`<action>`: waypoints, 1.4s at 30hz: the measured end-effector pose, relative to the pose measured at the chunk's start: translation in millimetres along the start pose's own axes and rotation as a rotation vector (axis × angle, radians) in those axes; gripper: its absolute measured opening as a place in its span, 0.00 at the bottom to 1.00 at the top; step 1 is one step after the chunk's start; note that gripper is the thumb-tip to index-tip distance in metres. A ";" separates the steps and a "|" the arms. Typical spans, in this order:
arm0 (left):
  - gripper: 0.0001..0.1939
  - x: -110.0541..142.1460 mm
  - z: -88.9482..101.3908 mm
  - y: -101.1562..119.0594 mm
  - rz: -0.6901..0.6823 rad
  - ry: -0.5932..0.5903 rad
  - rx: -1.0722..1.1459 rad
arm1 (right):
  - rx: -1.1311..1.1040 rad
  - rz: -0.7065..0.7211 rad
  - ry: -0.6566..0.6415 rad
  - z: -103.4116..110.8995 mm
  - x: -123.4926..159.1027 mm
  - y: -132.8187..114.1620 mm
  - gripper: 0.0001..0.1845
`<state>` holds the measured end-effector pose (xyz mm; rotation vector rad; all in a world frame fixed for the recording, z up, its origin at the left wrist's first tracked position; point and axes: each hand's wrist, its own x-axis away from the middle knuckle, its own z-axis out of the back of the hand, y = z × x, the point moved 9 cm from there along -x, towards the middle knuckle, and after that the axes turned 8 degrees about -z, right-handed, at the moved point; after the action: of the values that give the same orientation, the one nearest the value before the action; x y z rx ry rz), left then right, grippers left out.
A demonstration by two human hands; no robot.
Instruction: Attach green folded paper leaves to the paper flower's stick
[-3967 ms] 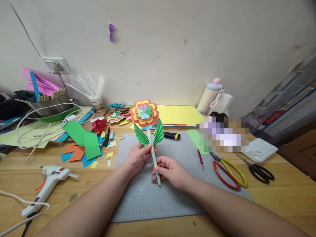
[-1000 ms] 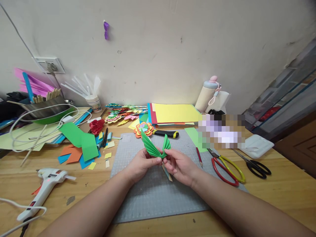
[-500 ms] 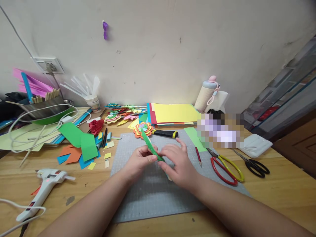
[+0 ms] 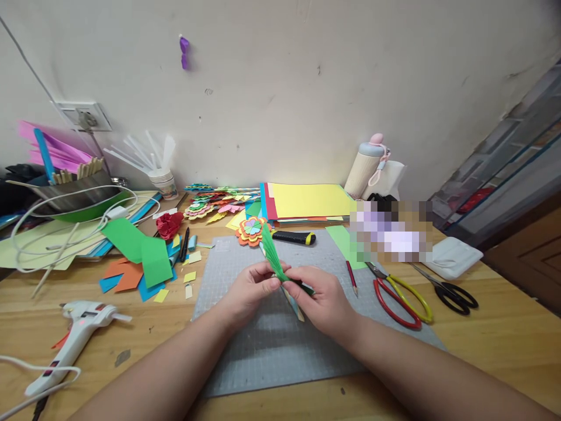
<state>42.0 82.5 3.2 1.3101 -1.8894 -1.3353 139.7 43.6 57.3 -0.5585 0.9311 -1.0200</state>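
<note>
A pleated strip of green paper (image 4: pixel 273 255) is pinched at its middle between both hands, its upper end fanning out. My left hand (image 4: pixel 254 289) closes thumb and fingers on it from the left. From the right, my right hand (image 4: pixel 322 295) grips its lower part, and a dark green end pokes out by the fingers. Behind the strip lies a layered paper flower (image 4: pixel 252 231) in orange, yellow and other colours. Its pale stick (image 4: pixel 294 305) seems to run beneath the hands, mostly hidden. The hands are above a grey cutting mat (image 4: pixel 245 356).
A utility knife (image 4: pixel 293 237) lies behind the hands. To the right are a pencil (image 4: pixel 352 278), red-and-yellow-handled scissors (image 4: pixel 398 298) and black scissors (image 4: pixel 453 297). Left are a glue gun (image 4: pixel 72 339) and green paper pieces (image 4: pixel 156 261). Coloured sheets (image 4: pixel 311 200) are stacked by the wall.
The green strip has turned more upright and its pleats have spread at the top. The right hand's raised finger has come down onto the strip. More of the pale stick shows.
</note>
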 end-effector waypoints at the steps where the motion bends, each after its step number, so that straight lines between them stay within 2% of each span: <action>1: 0.16 0.0 -0.9 0.1 -0.006 -0.007 -0.007 | -0.020 -0.021 -0.006 -0.9 0.4 1.7 0.07; 5: 0.12 -0.3 4.8 -1.2 -0.023 0.060 -0.015 | -0.107 -0.189 -0.075 -11.7 2.0 15.3 0.08; 10: 0.11 1.3 14.5 -5.8 0.020 0.173 -0.034 | -0.125 -0.370 -0.060 -16.4 5.3 31.8 0.10; 20: 0.09 0.2 10.7 -4.8 -0.034 0.118 -0.036 | -0.083 -0.347 -0.051 -20.3 8.5 28.1 0.11; 23: 0.09 -2.0 12.4 -4.9 -0.040 0.104 -0.072 | -0.145 -0.390 -0.069 -22.2 7.6 34.3 0.12; 26: 0.12 -3.4 12.3 -6.5 -0.020 0.079 -0.076 | -0.256 -0.451 -0.104 -26.3 7.3 42.8 0.12; 29: 0.15 -3.2 13.8 -7.9 0.001 0.095 -0.050 | -0.288 -0.473 -0.123 -28.4 7.4 46.6 0.12; 36: 0.10 -1.6 12.5 -7.6 0.008 0.132 0.029 | -0.226 -0.459 -0.134 -30.2 8.4 44.0 0.12; 40: 0.11 -2.3 15.3 -4.3 -0.021 0.166 0.032 | -0.216 -0.447 -0.115 -28.3 8.4 42.0 0.11; 42: 0.12 -3.1 14.1 -4.1 -0.008 0.141 0.019 | -0.222 -0.440 -0.116 -27.5 7.7 40.9 0.11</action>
<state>33.8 91.2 -5.9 1.3844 -1.8074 -1.1983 136.8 55.3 8.8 -1.0297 0.8406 -1.2673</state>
